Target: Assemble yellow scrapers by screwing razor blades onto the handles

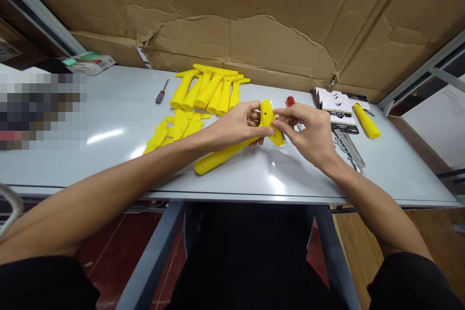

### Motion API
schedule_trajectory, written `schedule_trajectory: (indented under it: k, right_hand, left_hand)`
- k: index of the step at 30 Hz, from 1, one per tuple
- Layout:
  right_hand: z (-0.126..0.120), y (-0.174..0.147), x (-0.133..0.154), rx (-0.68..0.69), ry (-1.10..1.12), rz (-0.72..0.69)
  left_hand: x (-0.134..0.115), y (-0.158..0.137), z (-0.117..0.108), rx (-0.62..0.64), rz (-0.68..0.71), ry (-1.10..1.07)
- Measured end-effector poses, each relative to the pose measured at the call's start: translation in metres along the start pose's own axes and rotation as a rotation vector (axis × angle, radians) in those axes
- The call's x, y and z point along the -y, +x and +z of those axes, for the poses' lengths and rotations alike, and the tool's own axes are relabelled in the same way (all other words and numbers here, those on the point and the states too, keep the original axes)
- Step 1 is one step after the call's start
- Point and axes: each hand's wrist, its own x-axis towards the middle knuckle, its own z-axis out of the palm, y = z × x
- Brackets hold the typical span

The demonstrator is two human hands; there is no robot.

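My left hand (238, 123) is closed around the head end of a yellow plastic scraper (221, 156), whose long handle slants down to the left over the table. On the wide head lies a yellow cover plate (268, 112) with a small dark hole, and my left thumb presses on it. A thin shiny edge shows along the head's right side. The fingertips of my right hand (308, 128) are pinched together against this plate; whatever small thing may be between them is hidden. Just behind the right fingers is a screwdriver with a red handle (290, 101).
Several yellow scraper handles (209, 92) lie in a row at the back, with loose yellow plates (179, 126) before them. A screwdriver (160, 97) lies left. Rightward are printed cards (336, 106), metal blades (349, 147), screws (341, 143) and another yellow handle (366, 121). Cardboard (232, 19) stands behind.
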Motion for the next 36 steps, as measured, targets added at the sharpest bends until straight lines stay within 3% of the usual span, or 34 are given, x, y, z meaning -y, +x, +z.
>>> schedule_trajectory:
  k: [7, 9, 14, 22, 25, 28, 30, 32, 34, 36]
  right_hand:
    - [-0.001, 0.001, 0.000, -0.045, -0.095, -0.004]
    - [-0.002, 0.002, 0.000, -0.044, -0.024, 0.056]
    - [-0.010, 0.003, -0.004, 0.162, 0.339, 0.293]
    - [-0.013, 0.006, 0.001, 0.202, 0.427, 0.327]
    - [-0.040, 0.014, 0.001, 0.178, 0.416, 0.323]
    - [-0.093, 0.020, -0.015, 0.027, 0.224, 0.288]
    - [-0.127, 0.022, -0.035, 0.154, -0.050, 0.365]
    - [-0.148, 0.021, -0.057, 0.440, -0.318, 0.465]
    - [-0.154, 0.020, -0.075, 0.740, -0.467, 0.536]
    - [-0.150, 0.018, -0.085, 0.915, -0.535, 0.577]
  left_hand:
    - [-0.002, -0.002, 0.001, 0.004, 0.012, 0.010]
    - [-0.004, -0.003, 0.001, -0.010, 0.031, 0.035]
    - [-0.014, -0.007, 0.000, -0.022, 0.069, 0.093]
    - [-0.020, -0.010, 0.001, -0.050, 0.090, 0.273]
    - [-0.016, -0.011, 0.000, -0.089, 0.137, 0.343]
    - [-0.011, -0.011, 0.002, -0.116, 0.166, 0.401]
    - [-0.008, -0.011, 0.004, -0.108, 0.183, 0.428]
    - [-0.005, -0.011, 0.007, -0.093, 0.196, 0.446]
    - [-0.004, -0.011, 0.008, -0.080, 0.199, 0.444]
    - [-0.005, -0.011, 0.007, -0.070, 0.180, 0.426]
